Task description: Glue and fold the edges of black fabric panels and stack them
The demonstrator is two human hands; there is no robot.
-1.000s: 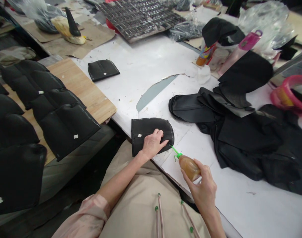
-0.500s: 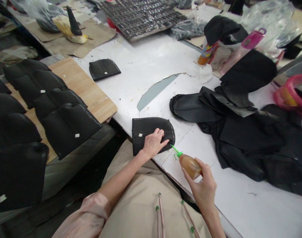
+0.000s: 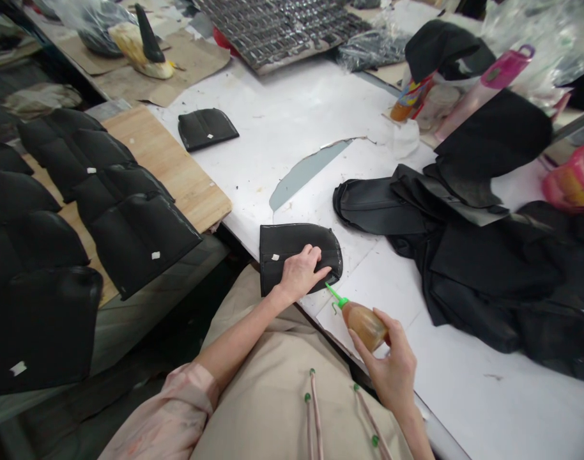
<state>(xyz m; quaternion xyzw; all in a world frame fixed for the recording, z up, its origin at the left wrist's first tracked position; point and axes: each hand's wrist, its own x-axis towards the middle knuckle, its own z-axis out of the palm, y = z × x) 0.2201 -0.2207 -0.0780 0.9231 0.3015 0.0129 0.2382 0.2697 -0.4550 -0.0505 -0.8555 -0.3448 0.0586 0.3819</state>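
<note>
A flat black leather-like piece (image 3: 301, 237), with one curved end and a small white tag, lies at the near edge of the white table. My left hand (image 3: 301, 273) presses on it with bent fingers, its thumb at the piece's lower right edge. In my right hand (image 3: 395, 361) is a squeeze bottle (image 3: 365, 324) of amber liquid, tilted, held between thumb and fingers. The tip of its green nozzle (image 3: 335, 294) is at the piece's lower edge, just below my left thumb. Whether liquid comes out is too small to tell.
Several similar black pieces (image 3: 143, 233) lie on a wooden board (image 3: 177, 172) at left; another black piece (image 3: 208, 130) is on the table. A heap of black material (image 3: 484, 268) covers the right side. Behind it stand a pink-capped bottle (image 3: 486, 89) and a pink basket (image 3: 572, 182).
The nozzle tip has moved slightly left along the piece's lower edge, and the bottle has shifted left with my right hand. My left hand stays on the piece; the whole view has shifted slightly.
</note>
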